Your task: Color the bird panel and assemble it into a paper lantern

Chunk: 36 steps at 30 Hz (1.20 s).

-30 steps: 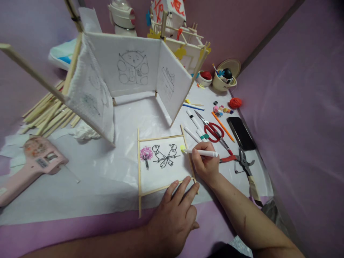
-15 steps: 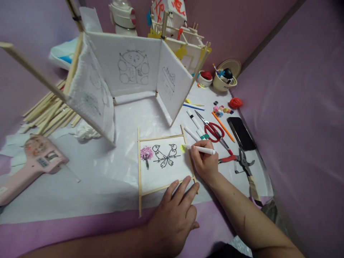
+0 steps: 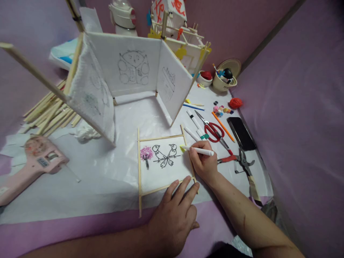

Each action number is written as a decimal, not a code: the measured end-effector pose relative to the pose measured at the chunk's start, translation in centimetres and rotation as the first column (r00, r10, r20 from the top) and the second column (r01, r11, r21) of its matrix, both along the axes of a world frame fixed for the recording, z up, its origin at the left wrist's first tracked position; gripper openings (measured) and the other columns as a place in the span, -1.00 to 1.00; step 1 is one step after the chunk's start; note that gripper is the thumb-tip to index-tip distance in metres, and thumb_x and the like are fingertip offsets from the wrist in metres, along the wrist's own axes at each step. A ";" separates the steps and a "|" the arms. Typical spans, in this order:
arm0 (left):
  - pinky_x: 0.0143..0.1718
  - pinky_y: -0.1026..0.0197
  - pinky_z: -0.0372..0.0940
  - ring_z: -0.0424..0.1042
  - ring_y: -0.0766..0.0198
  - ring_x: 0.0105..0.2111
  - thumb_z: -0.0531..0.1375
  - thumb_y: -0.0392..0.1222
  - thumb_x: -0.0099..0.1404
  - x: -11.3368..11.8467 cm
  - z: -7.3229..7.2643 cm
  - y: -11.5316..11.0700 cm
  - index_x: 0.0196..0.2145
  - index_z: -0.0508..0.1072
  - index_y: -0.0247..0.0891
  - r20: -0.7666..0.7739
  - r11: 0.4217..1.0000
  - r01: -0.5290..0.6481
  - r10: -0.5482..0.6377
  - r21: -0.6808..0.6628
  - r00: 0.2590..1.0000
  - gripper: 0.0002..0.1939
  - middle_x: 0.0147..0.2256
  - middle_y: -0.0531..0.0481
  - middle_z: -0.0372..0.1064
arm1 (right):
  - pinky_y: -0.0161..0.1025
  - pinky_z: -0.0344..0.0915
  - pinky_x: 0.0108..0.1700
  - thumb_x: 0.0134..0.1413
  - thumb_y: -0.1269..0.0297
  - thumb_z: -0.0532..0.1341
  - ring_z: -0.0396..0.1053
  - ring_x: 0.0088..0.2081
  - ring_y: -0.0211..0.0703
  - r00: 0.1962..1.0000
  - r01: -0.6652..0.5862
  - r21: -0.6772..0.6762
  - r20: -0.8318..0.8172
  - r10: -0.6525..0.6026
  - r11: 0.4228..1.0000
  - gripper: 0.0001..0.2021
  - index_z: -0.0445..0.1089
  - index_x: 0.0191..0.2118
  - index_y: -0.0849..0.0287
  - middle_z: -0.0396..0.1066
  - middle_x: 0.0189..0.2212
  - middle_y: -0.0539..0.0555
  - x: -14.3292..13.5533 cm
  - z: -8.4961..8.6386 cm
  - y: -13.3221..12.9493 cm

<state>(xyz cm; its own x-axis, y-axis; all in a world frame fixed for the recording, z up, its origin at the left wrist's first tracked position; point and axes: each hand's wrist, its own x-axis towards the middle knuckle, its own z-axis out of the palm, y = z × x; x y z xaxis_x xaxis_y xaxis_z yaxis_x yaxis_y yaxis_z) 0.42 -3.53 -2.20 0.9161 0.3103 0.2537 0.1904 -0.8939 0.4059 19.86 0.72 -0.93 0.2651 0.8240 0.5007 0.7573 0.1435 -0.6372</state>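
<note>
Holding a white marker [image 3: 204,152] in the right hand [image 3: 206,165], with thumb and fingers closed round the barrel and the tip at a small yellow patch [image 3: 182,148] near the right edge of a white panel [image 3: 153,181]. Lying flat near the front of the desk [image 3: 107,190], on its white covering, and edged with thin wooden sticks. Marked in the middle with two black-line birds [image 3: 166,156], tails crossed, and at the left with a pink tree [image 3: 146,154]. Resting the left hand [image 3: 177,211] palm down at the panel's lower right corner, fingers loosely spread and laid over the bottom stick rather than gripping.

Just beyond the right hand, more white markers [image 3: 191,134] and red-handled scissors [image 3: 214,132], with red-and-grey clippers [image 3: 243,159] to the right. Farther over, an orange pen [image 3: 223,126], a black phone [image 3: 242,133], small coloured pieces [image 3: 220,110] and a ball of red yarn [image 3: 235,103]. Standing upright behind the panel, a three-sided white screen [image 3: 107,61] with line drawings. Off to the left, a pink glue gun [image 3: 40,161] on its side, near piled wooden strips [image 3: 51,114].
</note>
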 end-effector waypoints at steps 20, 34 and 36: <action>0.33 -0.13 -0.47 -0.14 -0.13 0.40 0.20 0.07 0.39 -0.1 -0.1 0.0 -0.29 0.39 -0.27 -0.016 1.000 0.004 -0.005 -0.011 1.000 -0.69 0.33 -0.18 0.11 | -0.29 0.18 -0.48 0.23 0.33 0.19 0.26 -0.52 -0.28 1.000 -0.018 0.034 -0.010 0.018 0.999 -0.91 0.27 -0.32 0.12 0.34 -0.48 -0.04 0.2 -0.2 -0.1; 0.33 -0.15 -0.48 -0.14 -0.17 0.39 0.22 0.06 0.38 -0.1 -0.2 -0.1 -0.29 0.37 -0.27 -0.005 1.000 0.012 -0.012 -0.005 1.000 -0.69 0.33 -0.21 0.10 | -0.29 0.18 -0.48 0.24 0.31 0.19 0.24 -0.53 -0.28 1.000 0.028 0.000 -0.001 -0.028 1.000 -0.92 0.28 -0.29 0.12 0.32 -0.48 -0.06 0.2 -0.3 -0.1; 0.33 -0.14 -0.47 -0.13 -0.16 0.39 0.22 0.06 0.38 -0.1 -0.2 -0.1 -0.29 0.37 -0.27 0.000 1.000 0.008 -0.008 -0.004 1.000 -0.69 0.33 -0.21 0.11 | -0.29 0.18 -0.47 0.24 0.30 0.19 0.24 -0.53 -0.28 0.999 0.043 0.003 0.006 -0.043 0.999 -0.92 0.27 -0.29 0.11 0.31 -0.48 -0.06 0.3 -0.5 -0.1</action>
<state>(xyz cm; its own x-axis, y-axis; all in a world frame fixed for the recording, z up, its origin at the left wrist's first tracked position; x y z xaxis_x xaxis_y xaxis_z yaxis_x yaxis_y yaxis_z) 0.30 -3.60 -2.36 0.9185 0.3041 0.2528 0.1832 -0.8938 0.4093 20.13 0.67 -1.38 0.2974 0.8102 0.5051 0.7665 0.1127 -0.6322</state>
